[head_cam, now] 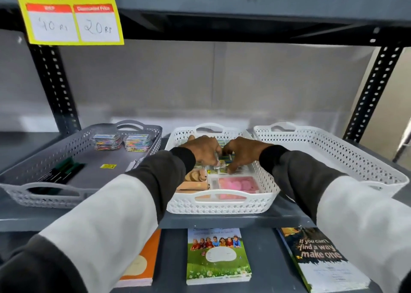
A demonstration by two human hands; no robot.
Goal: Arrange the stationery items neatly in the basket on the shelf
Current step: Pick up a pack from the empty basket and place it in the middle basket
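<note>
A white perforated basket (222, 204) stands in the middle of the grey shelf. Inside it lie a clear box of pink pieces (239, 184), tan wooden items (195, 178) and small colourful clear-wrapped packets (224, 159). Both my hands reach into the basket. My left hand (202, 149) and my right hand (241, 151) are side by side, fingers curled down onto the wrapped packets, gripping them. The hands hide most of the packets.
A grey basket (44, 194) on the left holds two boxes of coloured clips (121, 141) and dark pens (60, 172). A white basket (378, 172) sits on the right. Notebooks (219, 256) lie on the lower shelf. A yellow price sign (71, 16) hangs above.
</note>
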